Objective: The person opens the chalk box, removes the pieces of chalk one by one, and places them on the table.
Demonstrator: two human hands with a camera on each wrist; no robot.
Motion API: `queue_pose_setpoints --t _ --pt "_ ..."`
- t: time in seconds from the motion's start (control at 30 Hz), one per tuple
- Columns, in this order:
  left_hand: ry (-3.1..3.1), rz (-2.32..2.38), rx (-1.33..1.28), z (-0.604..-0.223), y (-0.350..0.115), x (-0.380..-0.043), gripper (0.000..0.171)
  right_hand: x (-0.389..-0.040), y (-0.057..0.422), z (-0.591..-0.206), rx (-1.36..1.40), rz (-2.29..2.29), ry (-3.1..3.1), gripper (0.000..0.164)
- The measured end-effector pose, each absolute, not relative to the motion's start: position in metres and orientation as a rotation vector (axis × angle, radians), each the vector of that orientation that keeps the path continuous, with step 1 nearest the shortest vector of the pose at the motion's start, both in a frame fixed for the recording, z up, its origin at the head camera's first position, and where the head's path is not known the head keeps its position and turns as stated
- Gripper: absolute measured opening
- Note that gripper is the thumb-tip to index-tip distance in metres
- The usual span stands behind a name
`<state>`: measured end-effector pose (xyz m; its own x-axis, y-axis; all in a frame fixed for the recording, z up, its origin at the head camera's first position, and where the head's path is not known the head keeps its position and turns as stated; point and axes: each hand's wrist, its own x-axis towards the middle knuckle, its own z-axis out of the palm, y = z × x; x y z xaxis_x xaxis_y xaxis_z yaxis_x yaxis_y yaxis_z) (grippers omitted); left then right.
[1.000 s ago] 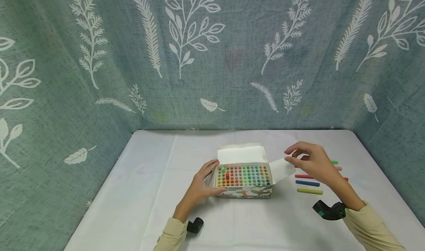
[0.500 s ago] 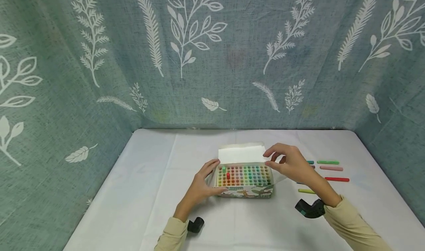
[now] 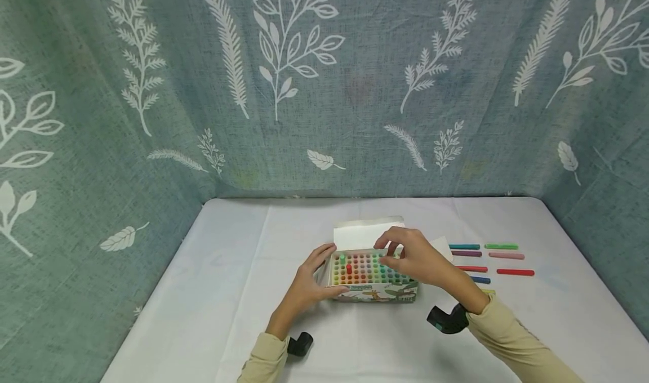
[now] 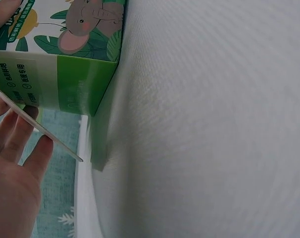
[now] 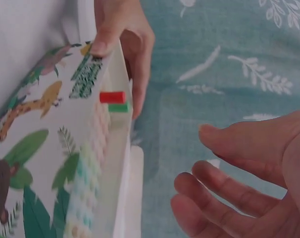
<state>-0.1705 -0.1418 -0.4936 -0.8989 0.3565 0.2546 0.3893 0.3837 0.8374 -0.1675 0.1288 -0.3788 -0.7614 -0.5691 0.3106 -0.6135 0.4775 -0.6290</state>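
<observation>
A printed cardboard box (image 3: pixel 375 293) packed with rows of coloured marker ends stands on the table with its lid (image 3: pixel 359 237) folded back. One red marker (image 3: pixel 349 269) and one green marker (image 3: pixel 342 259) stick up above the rest near its left end. My left hand (image 3: pixel 305 281) grips that end, the thumb along the printed front; in the left wrist view, its fingers lie behind a side flap (image 4: pixel 36 124). Over the right half of the box hovers my right hand (image 3: pixel 413 256), fingers loosely bent. The right wrist view shows nothing between its thumb and fingers.
Right of the box lie several loose markers, among them a green marker (image 3: pixel 501 246), a bright red marker (image 3: pixel 515 272) and a blue marker (image 3: pixel 480 280). The right side flap (image 3: pixel 442 248) of the box sticks out toward them. A patterned curtain (image 3: pixel 324 90) surrounds the white table (image 3: pixel 243 293).
My right hand has moved left from the right flap, where it was near the loose markers, to above the box. The left hand has kept its grip on the box.
</observation>
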Motion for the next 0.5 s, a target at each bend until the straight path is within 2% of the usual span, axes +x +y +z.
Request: queue_pose_setpoints --t 0.5 --pt "-2.595 -1.59 -0.695 -0.493 -0.141 -0.171 0.089 -0.176 0.083 -0.399 1.216 1.061 -2.703 0.017"
